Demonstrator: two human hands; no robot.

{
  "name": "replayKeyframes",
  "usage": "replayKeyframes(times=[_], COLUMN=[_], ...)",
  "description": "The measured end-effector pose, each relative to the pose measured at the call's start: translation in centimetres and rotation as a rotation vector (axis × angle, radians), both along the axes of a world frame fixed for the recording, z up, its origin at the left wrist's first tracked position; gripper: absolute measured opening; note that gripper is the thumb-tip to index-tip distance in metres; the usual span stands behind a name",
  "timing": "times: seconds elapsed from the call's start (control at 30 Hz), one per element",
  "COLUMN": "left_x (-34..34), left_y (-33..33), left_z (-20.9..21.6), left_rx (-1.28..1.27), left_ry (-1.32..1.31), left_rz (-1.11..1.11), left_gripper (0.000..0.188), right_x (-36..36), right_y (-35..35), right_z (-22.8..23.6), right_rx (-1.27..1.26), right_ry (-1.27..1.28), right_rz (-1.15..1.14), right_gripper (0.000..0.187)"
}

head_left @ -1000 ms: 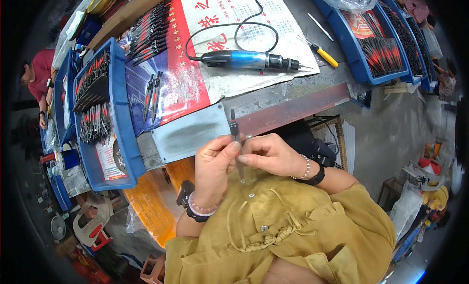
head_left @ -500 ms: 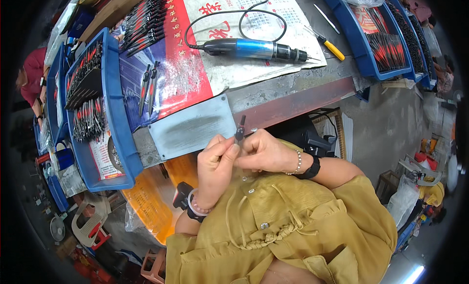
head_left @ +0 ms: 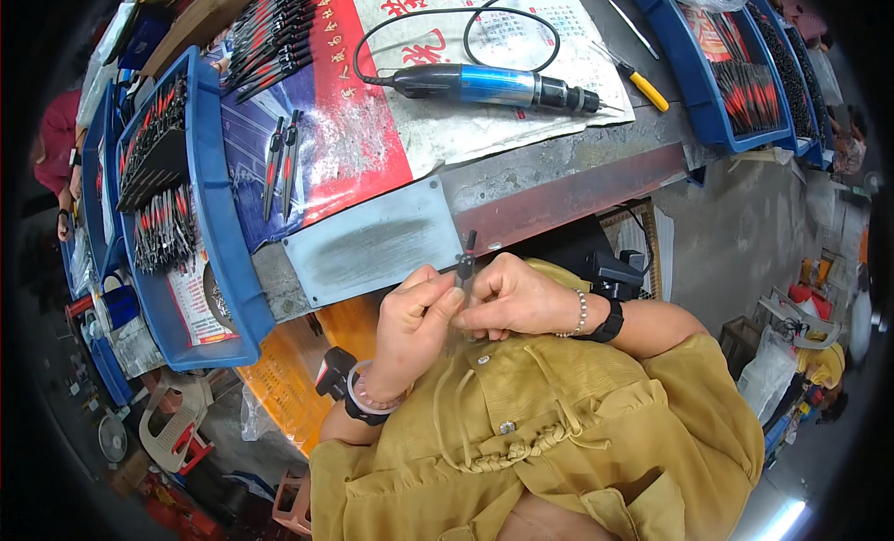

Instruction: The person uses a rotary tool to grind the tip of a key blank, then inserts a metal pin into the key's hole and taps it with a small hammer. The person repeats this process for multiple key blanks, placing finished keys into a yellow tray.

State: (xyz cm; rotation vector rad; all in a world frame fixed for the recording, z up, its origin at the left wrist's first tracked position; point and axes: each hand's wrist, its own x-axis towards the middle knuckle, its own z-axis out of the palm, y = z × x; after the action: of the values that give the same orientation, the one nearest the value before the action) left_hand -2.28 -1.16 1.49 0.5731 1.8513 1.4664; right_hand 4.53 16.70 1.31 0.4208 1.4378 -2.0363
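Between my two hands stands a slim black pen-like tool (head_left: 468,250) with a red band, its thin tip pointing up; its exact kind does not show. My left hand (head_left: 417,313) pinches it between thumb and fingers. My right hand (head_left: 521,297) is closed beside it, fingers curled against its lower part. Something clear and thin seems to hang below the fingertips, too blurred to name. Just beyond my hands lies a light grey plate (head_left: 368,243) with a dark smudge. Two black-and-red pen-like tools (head_left: 281,164) lie side by side farther left.
A blue electric screwdriver (head_left: 489,87) with a looped cord rests on calendar paper (head_left: 447,150). Near it lies a yellow-handled screwdriver (head_left: 649,91). Blue bins (head_left: 244,304) of black-and-red tools stand left, and more blue bins (head_left: 694,99) right. A person (head_left: 63,136) is far left.
My right hand has shifted slightly right and its fingers have slid down the tool. The black tool has moved a little right and stands more upright.
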Motion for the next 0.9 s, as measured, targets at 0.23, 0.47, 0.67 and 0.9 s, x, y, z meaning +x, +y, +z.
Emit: replayKeyframes(times=[0.23,0.47,0.67,0.9], left_x=[-0.2,-0.3,-1.2,-2.1], left_y=[-0.5,-0.4,0.1,-0.2], left_z=[0.2,-0.2,0.3,1.2], left_rx=[-0.017,-0.040,-0.083,-0.091], left_ry=[0.007,-0.031,0.152,0.215], left_rz=[-0.038,0.015,-0.040,-0.119], left_gripper=[0.012,0.015,0.016,0.016], right_x=[-0.1,-0.5,-1.0,-1.4], right_y=[-0.1,0.0,-0.2,-0.2], right_z=[0.2,-0.4,-1.1,-0.4], right_rx=[0.007,-0.067,-0.168,-0.104], right_ry=[-0.017,-0.028,-0.092,-0.040], right_rz=[0.042,0.040,-0.046,0.004], right_gripper=[0.029,0.025,0.023,0.024])
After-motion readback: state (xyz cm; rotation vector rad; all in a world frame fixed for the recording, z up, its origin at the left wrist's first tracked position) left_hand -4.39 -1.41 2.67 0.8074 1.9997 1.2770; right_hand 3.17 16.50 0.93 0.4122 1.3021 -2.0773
